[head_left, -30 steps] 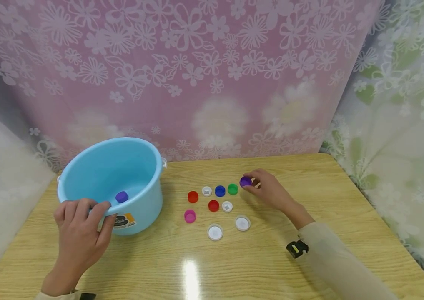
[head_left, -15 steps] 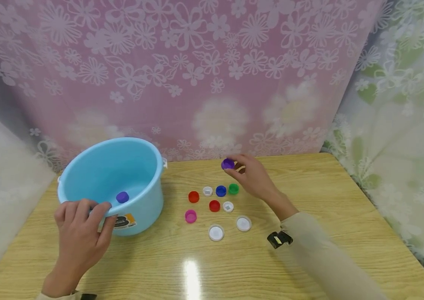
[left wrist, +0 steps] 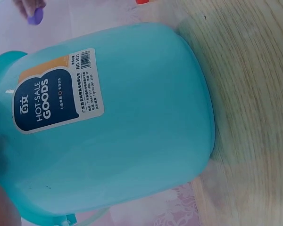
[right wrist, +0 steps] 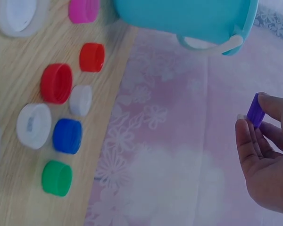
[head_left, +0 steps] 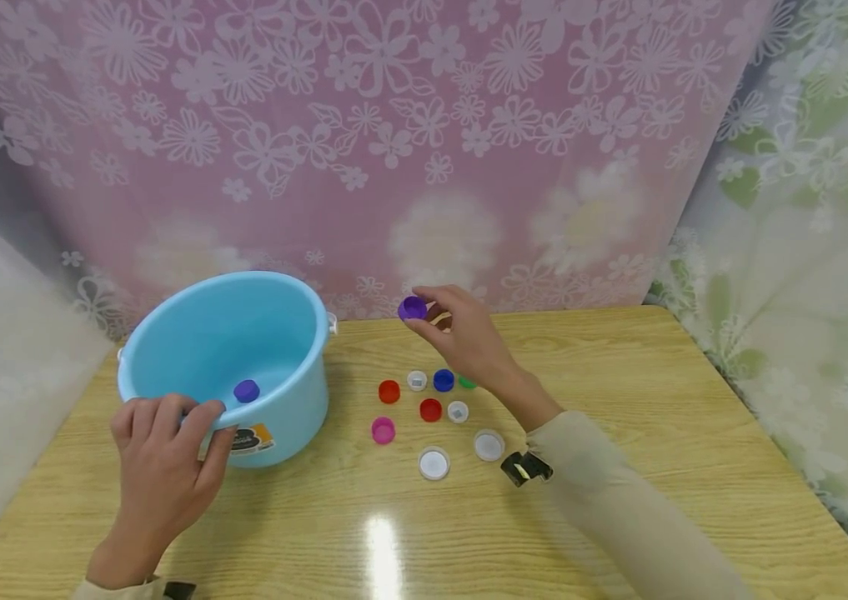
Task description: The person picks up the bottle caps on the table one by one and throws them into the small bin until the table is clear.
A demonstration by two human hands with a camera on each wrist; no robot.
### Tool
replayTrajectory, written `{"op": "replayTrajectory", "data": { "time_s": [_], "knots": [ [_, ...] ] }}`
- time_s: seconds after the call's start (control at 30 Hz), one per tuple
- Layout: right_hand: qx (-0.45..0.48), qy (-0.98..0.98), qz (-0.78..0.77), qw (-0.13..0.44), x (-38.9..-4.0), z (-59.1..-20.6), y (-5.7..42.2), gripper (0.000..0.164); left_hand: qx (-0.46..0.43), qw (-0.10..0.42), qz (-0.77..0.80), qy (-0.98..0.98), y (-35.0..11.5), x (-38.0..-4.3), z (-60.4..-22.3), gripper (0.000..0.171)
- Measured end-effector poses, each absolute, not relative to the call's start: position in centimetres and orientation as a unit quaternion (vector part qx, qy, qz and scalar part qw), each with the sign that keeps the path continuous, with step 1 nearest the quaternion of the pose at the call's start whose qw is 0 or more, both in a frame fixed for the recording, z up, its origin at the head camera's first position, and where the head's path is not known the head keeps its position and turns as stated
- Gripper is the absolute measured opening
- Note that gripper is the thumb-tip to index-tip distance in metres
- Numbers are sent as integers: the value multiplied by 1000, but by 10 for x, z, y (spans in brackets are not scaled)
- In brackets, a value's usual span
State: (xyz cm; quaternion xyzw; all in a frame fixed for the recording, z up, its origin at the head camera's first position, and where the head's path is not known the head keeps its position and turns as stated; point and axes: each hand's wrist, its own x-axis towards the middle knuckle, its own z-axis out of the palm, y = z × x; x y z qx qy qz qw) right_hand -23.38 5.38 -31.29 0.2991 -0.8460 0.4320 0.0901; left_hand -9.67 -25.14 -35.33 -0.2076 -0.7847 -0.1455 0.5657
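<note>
My right hand pinches a purple bottle cap in the air above the table, between the cap cluster and the light blue bucket. The right wrist view shows the same purple cap held between thumb and fingers. My left hand grips the bucket's near rim. Another purple cap lies inside the bucket. In the left wrist view the bucket's side with its label fills the frame.
Loose caps lie on the wooden table: red, red, pink, blue, green, and several white ones such as. A floral pink curtain hangs behind.
My right hand has lifted the purple cap off the table and carried it up and left toward the bucket. The left hand stays on the rim.
</note>
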Motion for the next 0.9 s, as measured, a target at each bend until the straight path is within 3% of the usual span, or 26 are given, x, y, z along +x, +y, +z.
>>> {"op": "replayTrajectory", "data": {
  "time_s": [0.17, 0.4, 0.9],
  "knots": [
    [329, -820, 457, 101, -227, -302, 35, 38, -208, 570, -148, -781, -250, -98, -353, 41],
    [374, -790, 481, 75, -205, -287, 1, 36, -207, 562, -145, -787, -252, -97, -352, 38],
    [449, -789, 415, 60, -187, -280, -49, 40, -213, 570, -144, -780, -251, -98, -353, 39]
  ]
}}
